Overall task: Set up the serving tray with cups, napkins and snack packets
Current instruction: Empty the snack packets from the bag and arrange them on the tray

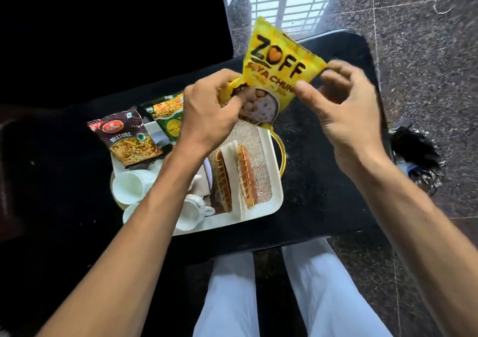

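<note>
A yellow snack packet point(275, 60) is held up in the air above the far right corner of the white serving tray point(276, 181). My left hand point(207, 111) grips its lower left edge and my right hand point(346, 114) pinches its right edge. On the tray lie a dark "Mixture" packet point(124, 137), a green packet point(168, 115), white cups point(129, 184) lying on their sides, and a wooden napkin holder point(235, 176) with white napkins. My left forearm hides part of the cups.
The tray has a gold handle point(280, 153) and sits on a black table point(323, 194). A dark crumpled bag point(416, 155) lies on the speckled floor at right. White-trousered legs point(284, 298) show below the table edge.
</note>
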`<state>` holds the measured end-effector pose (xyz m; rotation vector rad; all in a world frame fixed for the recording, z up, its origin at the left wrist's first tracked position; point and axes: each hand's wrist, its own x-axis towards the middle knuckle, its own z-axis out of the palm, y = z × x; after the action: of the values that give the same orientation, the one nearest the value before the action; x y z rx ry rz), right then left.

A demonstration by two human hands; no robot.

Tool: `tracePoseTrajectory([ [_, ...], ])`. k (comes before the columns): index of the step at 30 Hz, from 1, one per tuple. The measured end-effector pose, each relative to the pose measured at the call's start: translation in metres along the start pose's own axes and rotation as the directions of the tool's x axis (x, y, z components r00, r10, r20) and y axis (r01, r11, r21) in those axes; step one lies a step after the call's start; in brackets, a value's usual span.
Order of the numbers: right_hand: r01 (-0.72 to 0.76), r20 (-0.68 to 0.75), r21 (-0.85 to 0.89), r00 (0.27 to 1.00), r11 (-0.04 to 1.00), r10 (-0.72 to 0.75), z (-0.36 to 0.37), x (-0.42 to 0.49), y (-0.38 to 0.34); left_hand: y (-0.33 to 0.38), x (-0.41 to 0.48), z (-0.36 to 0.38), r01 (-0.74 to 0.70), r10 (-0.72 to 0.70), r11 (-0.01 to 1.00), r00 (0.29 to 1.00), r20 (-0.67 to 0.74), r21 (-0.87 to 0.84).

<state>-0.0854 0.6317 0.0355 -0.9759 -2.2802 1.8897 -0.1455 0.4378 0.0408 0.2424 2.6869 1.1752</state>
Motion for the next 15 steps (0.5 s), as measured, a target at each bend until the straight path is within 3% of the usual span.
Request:
tracePoseTrajectory([
  [2,-0.166,0.157,0.086,0.976,0.982,0.151,0.020,0.004,0.010,-0.013,-0.005,-0.001,0.102,-0.101,0.989,0.995,0.013,-0.105],
  [4,-0.178,0.227,0.111,0.962,0.978,0.149,0.041,0.007,0.018,-0.024,-0.012,-0.001,0.150,-0.148,0.978,0.989,0.021,-0.145],
  [8,-0.044,0.146,-0.071,0.988,0.997,0.054,0.074,0.009,0.029,-0.039,-0.021,0.000,0.212,-0.218,0.975,0.972,-0.093,-0.073],
  [15,0.043,0.126,-0.284,0.992,0.958,-0.007,0.099,0.011,0.030,-0.056,-0.021,0.005,0.472,-0.487,0.863,0.872,-0.046,-0.180],
])
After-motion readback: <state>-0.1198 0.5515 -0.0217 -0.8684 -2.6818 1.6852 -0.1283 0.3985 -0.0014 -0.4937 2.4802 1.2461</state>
